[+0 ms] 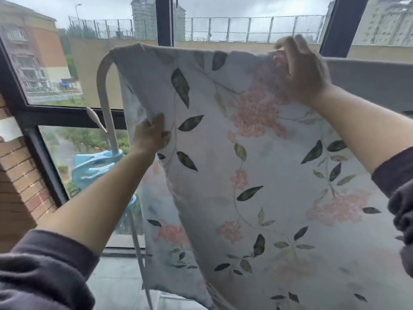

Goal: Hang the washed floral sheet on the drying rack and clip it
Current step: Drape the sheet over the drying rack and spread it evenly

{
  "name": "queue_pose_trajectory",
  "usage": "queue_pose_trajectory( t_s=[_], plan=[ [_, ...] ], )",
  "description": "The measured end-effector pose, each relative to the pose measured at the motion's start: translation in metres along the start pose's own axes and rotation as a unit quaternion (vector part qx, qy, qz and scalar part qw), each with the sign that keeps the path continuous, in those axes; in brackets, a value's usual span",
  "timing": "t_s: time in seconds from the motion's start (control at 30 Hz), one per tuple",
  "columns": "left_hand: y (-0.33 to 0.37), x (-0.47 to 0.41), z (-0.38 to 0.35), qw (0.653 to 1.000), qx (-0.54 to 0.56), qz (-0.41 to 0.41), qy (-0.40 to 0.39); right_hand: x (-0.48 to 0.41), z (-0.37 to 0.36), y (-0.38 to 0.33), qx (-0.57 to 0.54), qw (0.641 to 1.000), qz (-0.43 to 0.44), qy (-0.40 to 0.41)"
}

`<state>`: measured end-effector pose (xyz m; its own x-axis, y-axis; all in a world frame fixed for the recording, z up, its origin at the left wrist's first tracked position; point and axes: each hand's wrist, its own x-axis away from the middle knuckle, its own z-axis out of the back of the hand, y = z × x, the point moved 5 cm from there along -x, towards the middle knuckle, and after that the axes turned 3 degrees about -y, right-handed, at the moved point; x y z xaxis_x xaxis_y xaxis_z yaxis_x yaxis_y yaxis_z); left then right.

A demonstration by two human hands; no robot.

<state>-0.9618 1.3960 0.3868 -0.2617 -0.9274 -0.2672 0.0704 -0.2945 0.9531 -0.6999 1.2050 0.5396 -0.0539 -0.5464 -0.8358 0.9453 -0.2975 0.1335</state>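
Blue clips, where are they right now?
Head view, left side: the blue clips sit on the rack's white pole, below the left hand gripping the floral sheet.

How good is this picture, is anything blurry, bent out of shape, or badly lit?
Head view: flat grey daylight through the window, with no hard shadows or glare; the wide-angle lens tilts and bows the dark metal window frame; the right hand on the pale floral fabric sheet is smeared by motion, the left hand a little sharper; the buildings outside look hazy.
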Motion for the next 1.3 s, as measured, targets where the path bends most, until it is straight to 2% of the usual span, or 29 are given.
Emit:
queue_pose_trajectory(
  t_s=[0.03, 0.17, 0.3, 0.43, 0.57, 0.73, 0.83, 0.93, 1.03, 1.17, 1.3],
  plan=[
    [-0.007, 0.002, 0.001, 1.0, -0.002, 0.003, 0.01, 0.003, 0.002, 0.004, 0.018, 1.0, -0.003, -0.003],
    [0.019, -0.005, 0.03, 0.993, -0.033, -0.079, 0.08, 0.022, 0.006, 0.039, 0.087, 0.994, -0.072, 0.001],
    [0.081, -0.031, 0.067, 0.962, -0.119, -0.192, 0.152, 0.017, 0.017, 0.045, 0.062, 0.996, -0.051, -0.031],
    [0.116, -0.061, 0.105, 0.93, -0.225, -0.188, 0.223, 0.007, 0.022, 0.036, 0.045, 0.995, -0.051, -0.075],
    [0.121, -0.073, 0.117, 0.911, -0.294, -0.195, 0.212, 0.014, 0.023, 0.034, 0.05, 0.995, -0.038, -0.08],
    [0.118, -0.083, 0.105, 0.851, -0.413, -0.26, 0.195, 0.032, 0.016, 0.032, 0.05, 0.996, -0.046, -0.055],
    [0.112, -0.083, 0.097, 0.838, -0.408, -0.316, 0.176, 0.065, 0.011, 0.02, 0.054, 0.998, -0.04, 0.009],
    [0.11, -0.08, 0.092, 0.835, -0.391, -0.356, 0.154, 0.102, -0.009, 0.007, 0.163, 0.986, -0.005, 0.016],
    [0.109, -0.078, 0.085, 0.821, -0.382, -0.402, 0.135, 0.103, -0.016, 0.015, 0.255, 0.966, -0.046, 0.008],
    [0.103, -0.084, 0.087, 0.821, -0.36, -0.419, 0.146, 0.093, -0.008, 0.017, 0.252, 0.966, -0.019, 0.046],
    [0.089, -0.093, 0.092, 0.847, -0.299, -0.422, 0.12, 0.104, -0.022, 0.0, 0.243, 0.97, -0.017, 0.015]
  ],
)
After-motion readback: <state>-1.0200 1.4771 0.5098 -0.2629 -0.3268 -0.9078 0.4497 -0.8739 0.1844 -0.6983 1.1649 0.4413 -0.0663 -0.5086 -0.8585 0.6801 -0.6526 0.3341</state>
